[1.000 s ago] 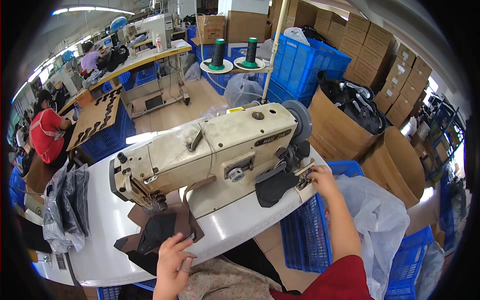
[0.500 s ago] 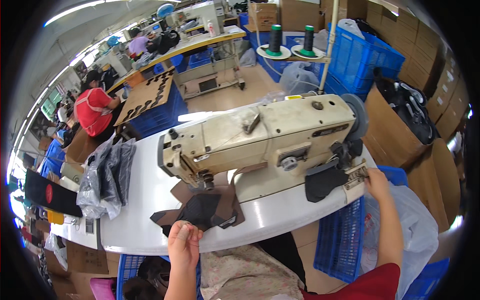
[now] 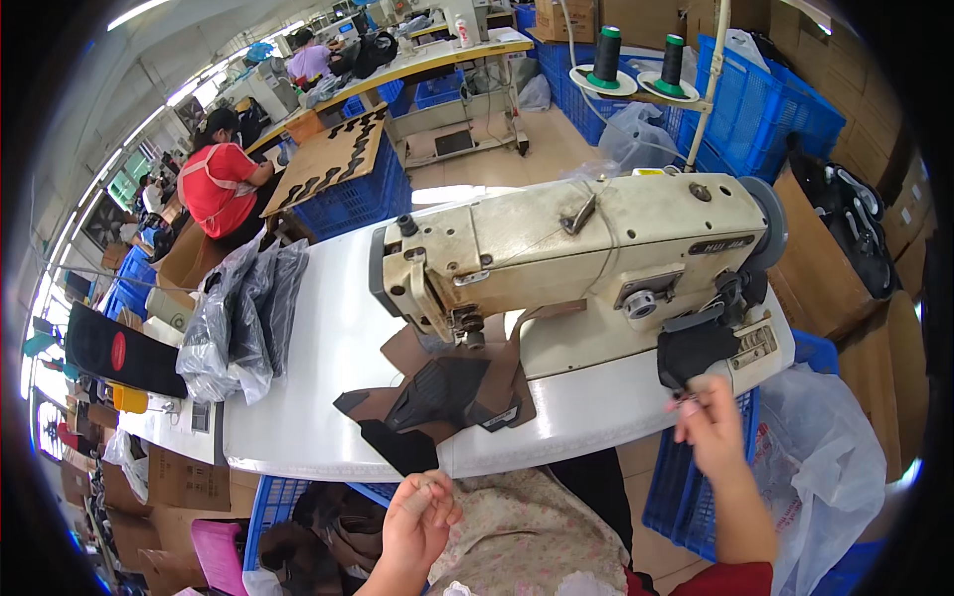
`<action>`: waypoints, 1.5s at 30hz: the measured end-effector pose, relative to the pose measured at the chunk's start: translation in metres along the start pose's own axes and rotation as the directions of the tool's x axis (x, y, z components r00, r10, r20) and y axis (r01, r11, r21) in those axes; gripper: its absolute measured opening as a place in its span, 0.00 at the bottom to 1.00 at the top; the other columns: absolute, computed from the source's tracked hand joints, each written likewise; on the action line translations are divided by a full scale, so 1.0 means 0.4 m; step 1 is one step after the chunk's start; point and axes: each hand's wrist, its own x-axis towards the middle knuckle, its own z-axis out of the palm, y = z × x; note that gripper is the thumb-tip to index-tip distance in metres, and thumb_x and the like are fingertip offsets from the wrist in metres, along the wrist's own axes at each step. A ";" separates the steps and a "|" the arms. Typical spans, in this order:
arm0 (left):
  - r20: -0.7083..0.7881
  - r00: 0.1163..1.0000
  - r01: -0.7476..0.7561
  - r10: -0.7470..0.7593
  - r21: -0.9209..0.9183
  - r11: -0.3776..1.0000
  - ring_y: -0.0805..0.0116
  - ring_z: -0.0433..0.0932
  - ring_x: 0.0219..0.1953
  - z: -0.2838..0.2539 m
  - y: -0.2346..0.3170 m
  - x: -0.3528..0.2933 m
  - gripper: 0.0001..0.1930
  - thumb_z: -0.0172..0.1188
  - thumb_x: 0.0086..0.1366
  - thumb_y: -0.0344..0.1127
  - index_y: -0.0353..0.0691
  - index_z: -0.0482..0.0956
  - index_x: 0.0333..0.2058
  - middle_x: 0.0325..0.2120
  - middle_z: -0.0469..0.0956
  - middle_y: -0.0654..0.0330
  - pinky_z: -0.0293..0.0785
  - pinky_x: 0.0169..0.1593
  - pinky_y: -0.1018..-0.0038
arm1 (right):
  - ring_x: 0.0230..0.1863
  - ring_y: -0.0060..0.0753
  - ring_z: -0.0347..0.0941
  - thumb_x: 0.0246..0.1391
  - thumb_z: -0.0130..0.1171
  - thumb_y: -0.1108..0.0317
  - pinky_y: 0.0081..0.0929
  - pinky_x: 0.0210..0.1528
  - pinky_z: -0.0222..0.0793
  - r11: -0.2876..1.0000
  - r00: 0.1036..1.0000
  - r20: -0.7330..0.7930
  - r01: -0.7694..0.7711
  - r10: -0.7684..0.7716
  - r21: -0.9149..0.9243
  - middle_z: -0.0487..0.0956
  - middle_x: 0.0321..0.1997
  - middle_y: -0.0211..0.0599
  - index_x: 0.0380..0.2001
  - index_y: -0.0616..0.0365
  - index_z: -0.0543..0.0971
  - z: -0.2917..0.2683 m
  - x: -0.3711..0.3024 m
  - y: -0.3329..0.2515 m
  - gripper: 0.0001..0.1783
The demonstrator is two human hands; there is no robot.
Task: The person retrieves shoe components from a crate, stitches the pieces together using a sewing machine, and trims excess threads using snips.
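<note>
Brown and black cut fabric pieces (image 3: 442,389) lie under the needle area of a cream sewing machine (image 3: 586,243). My left hand (image 3: 422,517) is at the table's front edge, its fingers closed at the lower tip of a black fabric piece (image 3: 396,447) that hangs over the edge. My right hand (image 3: 711,422) is raised in front of the machine's right end, fingers pinched around a small dark item whose kind I cannot make out. Just beyond it are a black cloth flap (image 3: 696,355) and a small metal tray (image 3: 755,343).
Plastic-wrapped dark pieces (image 3: 243,323) lie on the white table (image 3: 323,397) at left. Two thread cones (image 3: 604,58) stand behind the machine. Blue crates (image 3: 686,487) and a clear plastic bag (image 3: 820,467) are below right. A person in red (image 3: 214,189) sits at far left.
My right hand has left the metal tray and moved left, now with a small dark item. My left hand has come down toward me, and the black fabric extends further over the edge.
</note>
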 end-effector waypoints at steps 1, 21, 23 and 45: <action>-0.001 1.000 0.001 -0.001 -0.003 1.000 0.74 0.64 0.21 0.014 0.001 0.000 0.05 0.48 0.66 0.29 0.35 0.72 0.34 0.42 0.73 0.52 0.64 0.33 0.72 | 0.23 0.14 0.65 0.61 0.47 0.73 0.14 0.26 0.63 1.000 0.999 0.053 0.010 -0.009 -0.028 0.78 0.34 0.35 0.43 0.60 0.67 0.031 -0.001 0.003 0.08; -0.363 0.920 0.200 -0.146 0.116 0.973 0.81 0.59 0.10 0.047 -0.016 0.040 0.08 0.53 0.66 0.29 0.30 0.76 0.39 0.18 0.72 0.62 0.60 0.18 0.81 | 0.38 0.24 0.77 0.58 0.53 0.74 0.22 0.42 0.72 1.000 0.934 0.356 -0.001 -0.009 0.026 0.80 0.35 0.40 0.38 0.68 0.71 0.166 -0.048 0.018 0.08; -0.278 0.936 0.272 -0.214 0.191 0.943 0.81 0.58 0.10 0.047 -0.026 0.033 0.08 0.54 0.66 0.29 0.30 0.76 0.38 0.18 0.71 0.63 0.60 0.18 0.82 | 0.37 0.24 0.77 0.58 0.53 0.74 0.22 0.41 0.72 0.999 0.936 0.353 -0.002 -0.011 0.038 0.80 0.35 0.40 0.38 0.68 0.72 0.171 -0.047 0.020 0.07; 0.543 0.840 -0.522 0.009 0.803 0.287 0.49 0.69 0.56 0.062 -0.032 0.081 0.05 0.61 0.53 0.20 0.34 0.78 0.29 0.59 0.60 0.43 0.66 0.57 0.62 | 0.28 0.29 0.71 0.44 0.65 0.61 0.25 0.26 0.68 0.536 0.734 0.537 0.674 -0.415 -0.508 0.73 0.26 0.23 0.42 0.48 0.80 0.229 0.000 -0.007 0.18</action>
